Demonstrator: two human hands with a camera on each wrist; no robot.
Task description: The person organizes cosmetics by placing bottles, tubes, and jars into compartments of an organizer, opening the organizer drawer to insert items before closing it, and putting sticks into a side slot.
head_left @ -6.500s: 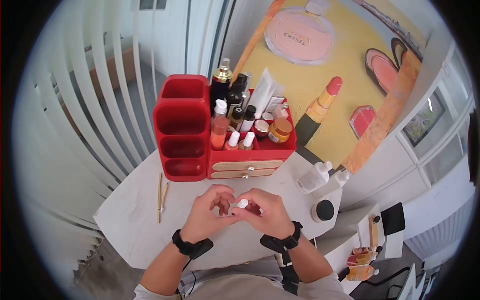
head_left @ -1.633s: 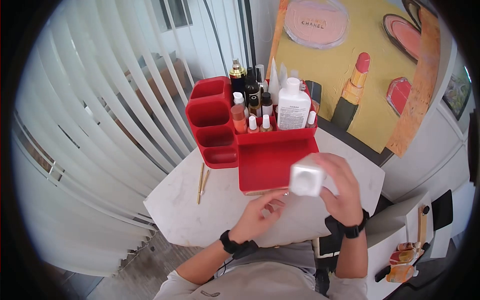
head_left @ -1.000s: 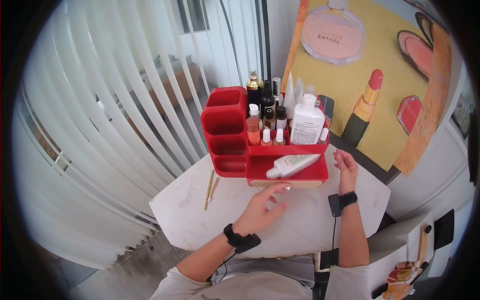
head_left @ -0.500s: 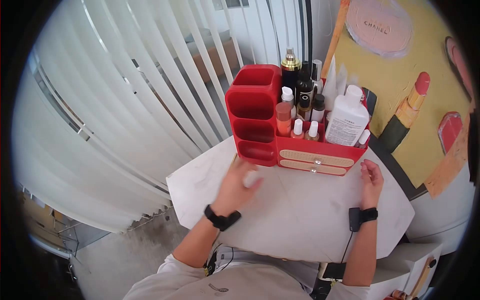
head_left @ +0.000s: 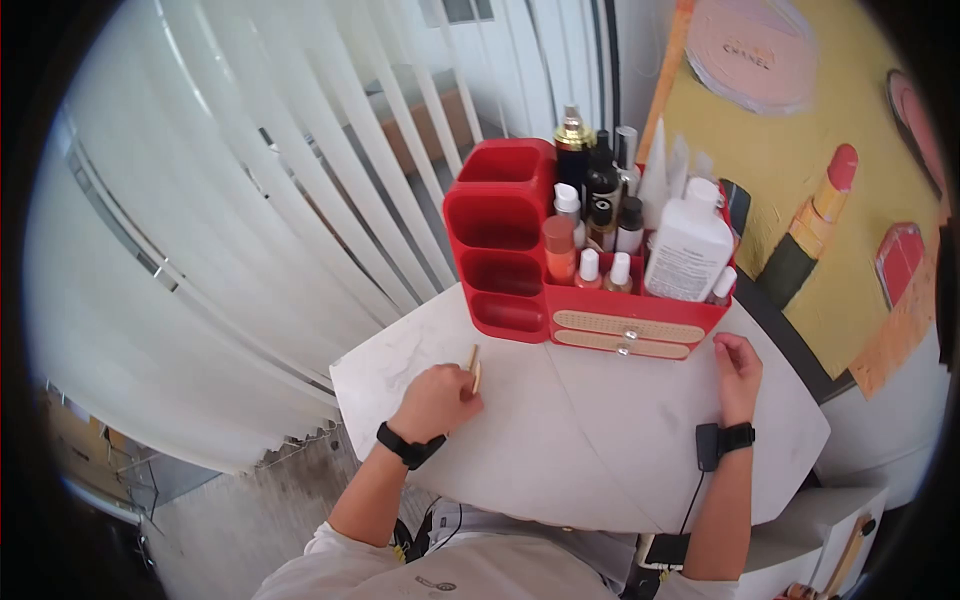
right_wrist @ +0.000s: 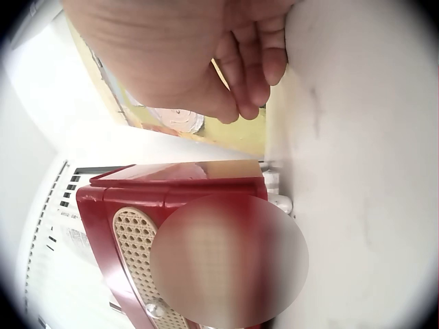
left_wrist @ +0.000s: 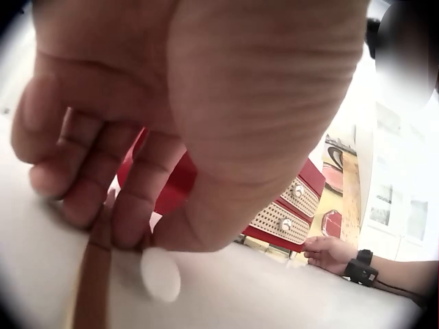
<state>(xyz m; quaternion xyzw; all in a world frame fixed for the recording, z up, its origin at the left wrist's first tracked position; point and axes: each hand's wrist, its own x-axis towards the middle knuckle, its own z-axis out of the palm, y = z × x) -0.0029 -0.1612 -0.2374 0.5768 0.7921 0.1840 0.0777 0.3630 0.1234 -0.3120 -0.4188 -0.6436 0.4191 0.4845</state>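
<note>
My left hand [head_left: 435, 402] is low over the left of the white table, its fingers curled round thin gold sticks [head_left: 473, 368]. In the left wrist view, one brownish stick [left_wrist: 92, 284] runs down from the fingertips, beside a white oval end [left_wrist: 161, 274]. How firmly each stick is held cannot be told. My right hand [head_left: 738, 378] rests by the right front corner of the red organizer [head_left: 640, 298], its fingers loosely bent and holding nothing. Both woven-front drawers [head_left: 625, 325] are closed. A large white bottle [head_left: 688, 245] stands in the top right compartment.
The organizer's left column [head_left: 497, 215] has several compartments. Small nail-polish bottles [head_left: 589, 270], an orange bottle [head_left: 559, 250] and dark bottles [head_left: 602, 185] fill its top. Vertical blinds [head_left: 250, 250] hang left; a painting [head_left: 780, 150] leans behind the table [head_left: 560, 440].
The drawer that held a white tube has closed. My left hand has moved from the drawer front to the left and now grips the sticks. My right hand has stayed beside the organizer, its white container released.
</note>
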